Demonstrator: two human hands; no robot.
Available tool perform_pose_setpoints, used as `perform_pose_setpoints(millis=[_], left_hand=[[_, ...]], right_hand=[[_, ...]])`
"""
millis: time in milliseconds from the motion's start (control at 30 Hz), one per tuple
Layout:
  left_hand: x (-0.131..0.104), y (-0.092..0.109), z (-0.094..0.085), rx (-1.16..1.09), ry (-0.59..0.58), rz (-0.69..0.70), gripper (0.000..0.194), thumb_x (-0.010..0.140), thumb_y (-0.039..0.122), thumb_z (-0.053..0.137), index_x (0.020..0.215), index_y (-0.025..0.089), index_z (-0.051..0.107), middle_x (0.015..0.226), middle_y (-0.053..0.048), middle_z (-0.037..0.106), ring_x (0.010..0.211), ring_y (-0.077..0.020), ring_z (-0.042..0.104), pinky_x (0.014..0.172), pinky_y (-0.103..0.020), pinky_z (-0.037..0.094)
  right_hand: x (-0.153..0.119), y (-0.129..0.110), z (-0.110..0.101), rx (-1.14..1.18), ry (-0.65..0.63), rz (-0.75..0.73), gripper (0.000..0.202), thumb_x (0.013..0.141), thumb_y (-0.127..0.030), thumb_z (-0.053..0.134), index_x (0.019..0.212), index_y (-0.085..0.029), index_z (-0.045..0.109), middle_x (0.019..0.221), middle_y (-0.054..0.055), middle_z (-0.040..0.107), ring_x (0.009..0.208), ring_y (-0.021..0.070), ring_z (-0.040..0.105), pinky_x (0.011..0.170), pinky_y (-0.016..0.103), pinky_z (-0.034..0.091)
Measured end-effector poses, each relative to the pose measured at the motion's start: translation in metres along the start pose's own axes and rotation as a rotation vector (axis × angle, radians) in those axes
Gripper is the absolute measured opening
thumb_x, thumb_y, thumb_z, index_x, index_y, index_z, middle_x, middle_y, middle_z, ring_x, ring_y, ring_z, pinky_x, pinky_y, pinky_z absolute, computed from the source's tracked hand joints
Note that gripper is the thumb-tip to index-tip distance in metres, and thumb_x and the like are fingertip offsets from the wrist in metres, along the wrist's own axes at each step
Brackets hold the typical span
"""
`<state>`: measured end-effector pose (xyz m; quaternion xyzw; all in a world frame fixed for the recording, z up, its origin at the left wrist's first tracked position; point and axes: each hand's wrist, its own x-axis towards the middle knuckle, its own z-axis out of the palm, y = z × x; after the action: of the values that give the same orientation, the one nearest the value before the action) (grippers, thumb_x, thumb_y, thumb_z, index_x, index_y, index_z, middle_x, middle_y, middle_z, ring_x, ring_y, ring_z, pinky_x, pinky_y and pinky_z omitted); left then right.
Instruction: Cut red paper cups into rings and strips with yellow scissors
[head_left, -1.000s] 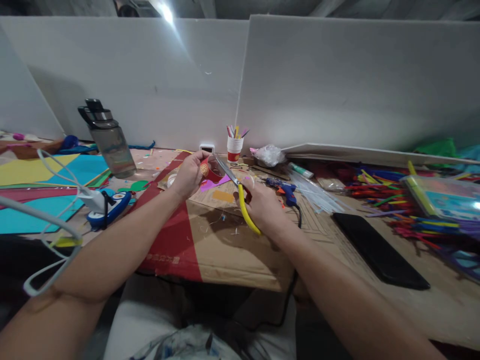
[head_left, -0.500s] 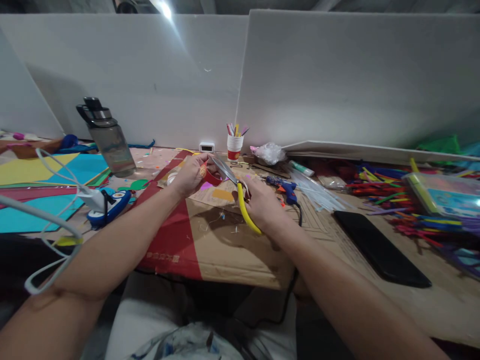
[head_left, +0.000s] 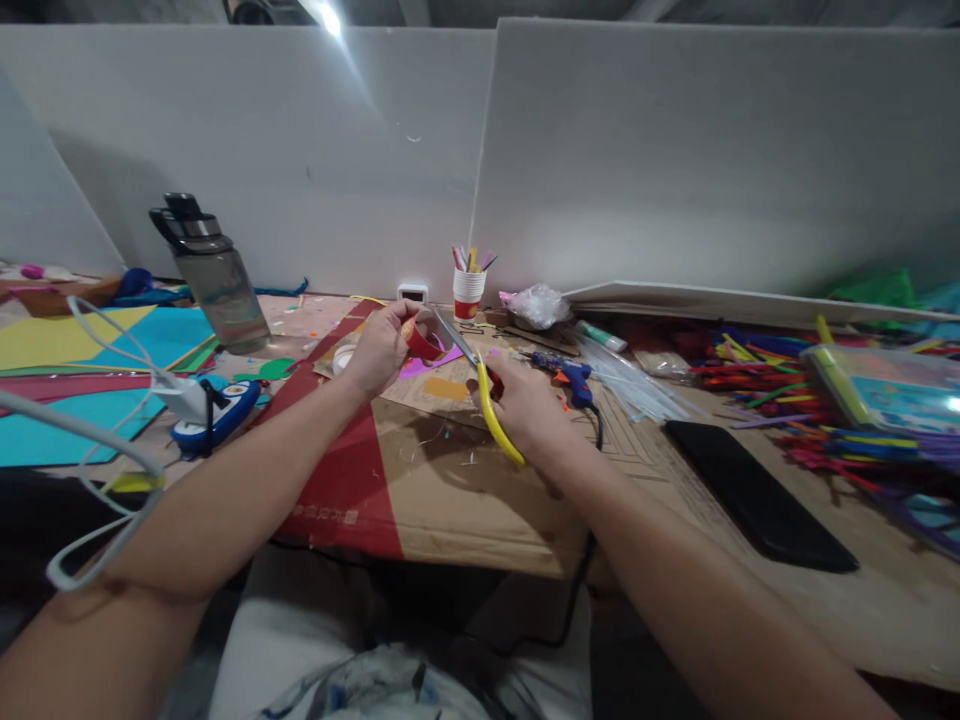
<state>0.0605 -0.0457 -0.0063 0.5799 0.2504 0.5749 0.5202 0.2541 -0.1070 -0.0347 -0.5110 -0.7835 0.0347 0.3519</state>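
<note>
My left hand (head_left: 377, 352) is closed on a curved red paper piece (head_left: 426, 338), which looks like part of a paper cup. In my right hand (head_left: 525, 402) are scissors (head_left: 491, 415) with yellow handles, their metal blades pointing up and left beside the red piece. Both hands are raised over the cardboard mat (head_left: 457, 500). Pink paper and an orange paper piece (head_left: 445, 388) lie beneath and beyond the hands. Whether the blades touch the red piece is hard to tell.
Paper cups with pens (head_left: 469, 292) stand at the back. To the right are a blue glue gun (head_left: 574, 380), clear glue sticks (head_left: 634, 380), a black phone (head_left: 757, 495) and colourful pipe cleaners (head_left: 757, 375). A bottle (head_left: 221, 290) and coloured sheets (head_left: 67, 425) are on the left.
The red piece has turned a little in my left hand and shows more of its inside. The scissor blades have shifted slightly and look closer together.
</note>
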Motion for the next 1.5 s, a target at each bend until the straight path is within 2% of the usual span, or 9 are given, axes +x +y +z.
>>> perform_pose_setpoints(millis=[333,433,767,867,933,1033,1100,1333,1500], left_hand=[[-0.002,0.001,0.006,-0.056,-0.052,-0.076,0.025,0.067,0.021,0.081,0.081,0.011,0.063,0.071,-0.002,0.065,0.058,-0.0091,0.060,0.051,-0.020,0.046],[-0.002,0.000,0.006,-0.056,-0.046,-0.091,0.026,0.066,0.021,0.082,0.080,0.011,0.063,0.070,-0.002,0.064,0.059,-0.0094,0.061,0.051,-0.020,0.046],[0.002,-0.001,-0.006,0.004,-0.219,-0.100,0.028,0.070,0.032,0.081,0.076,0.012,0.062,0.060,0.002,0.055,0.050,-0.0066,0.052,0.045,-0.019,0.040],[0.000,0.001,-0.003,0.023,-0.199,-0.092,0.030,0.072,0.036,0.079,0.075,0.014,0.059,0.063,0.001,0.056,0.052,-0.0078,0.054,0.047,-0.021,0.043],[-0.001,0.003,0.000,0.038,-0.137,-0.064,0.031,0.072,0.036,0.079,0.078,0.015,0.057,0.066,0.001,0.059,0.053,-0.0092,0.057,0.048,-0.022,0.045],[-0.001,0.004,0.002,0.026,-0.007,-0.011,0.028,0.071,0.029,0.079,0.082,0.015,0.057,0.071,-0.001,0.064,0.057,-0.0098,0.060,0.052,-0.022,0.048],[0.000,0.004,0.002,0.012,0.032,-0.005,0.024,0.071,0.024,0.078,0.079,0.014,0.058,0.069,-0.001,0.064,0.058,-0.0090,0.060,0.056,-0.021,0.049],[-0.001,-0.002,0.001,0.003,-0.059,-0.073,0.023,0.070,0.021,0.079,0.083,0.012,0.063,0.071,-0.002,0.065,0.061,-0.0102,0.061,0.059,-0.023,0.048],[0.000,-0.001,-0.001,-0.018,-0.087,-0.081,0.023,0.068,0.020,0.080,0.080,0.012,0.063,0.070,-0.001,0.064,0.061,-0.0094,0.060,0.060,-0.022,0.047]], right_hand=[[0.001,0.004,0.005,0.016,0.032,-0.080,0.036,0.088,-0.029,0.054,0.121,-0.014,0.062,0.091,0.011,0.065,0.077,0.0217,0.053,0.073,0.033,0.042],[0.001,0.003,0.004,0.028,0.024,-0.092,0.033,0.089,-0.030,0.055,0.117,-0.015,0.064,0.090,0.010,0.065,0.076,0.0212,0.052,0.072,0.032,0.041],[0.000,-0.002,-0.002,-0.016,0.003,-0.051,0.024,0.089,-0.031,0.052,0.101,-0.018,0.067,0.078,0.006,0.064,0.065,0.0176,0.049,0.063,0.029,0.033],[0.000,-0.002,-0.001,-0.009,0.000,-0.019,0.020,0.088,-0.030,0.053,0.095,-0.019,0.067,0.075,0.005,0.063,0.064,0.0168,0.048,0.061,0.028,0.031],[0.001,-0.002,-0.001,-0.004,-0.005,0.008,0.017,0.087,-0.029,0.054,0.093,-0.019,0.067,0.074,0.004,0.062,0.063,0.0164,0.048,0.061,0.028,0.031],[0.002,-0.001,-0.001,0.008,-0.002,0.012,0.016,0.086,-0.029,0.055,0.093,-0.019,0.067,0.073,0.004,0.062,0.062,0.0159,0.047,0.061,0.027,0.032],[0.002,-0.001,-0.001,0.017,0.001,-0.015,0.017,0.086,-0.029,0.055,0.094,-0.019,0.067,0.074,0.004,0.061,0.063,0.0162,0.048,0.062,0.028,0.033],[0.002,0.002,0.002,0.007,0.016,-0.074,0.033,0.090,-0.034,0.054,0.117,-0.016,0.063,0.091,0.010,0.065,0.077,0.0216,0.053,0.071,0.032,0.041],[0.001,0.000,0.000,0.011,0.008,-0.102,0.031,0.091,-0.031,0.053,0.116,-0.018,0.064,0.091,0.009,0.066,0.077,0.0214,0.054,0.072,0.031,0.041]])
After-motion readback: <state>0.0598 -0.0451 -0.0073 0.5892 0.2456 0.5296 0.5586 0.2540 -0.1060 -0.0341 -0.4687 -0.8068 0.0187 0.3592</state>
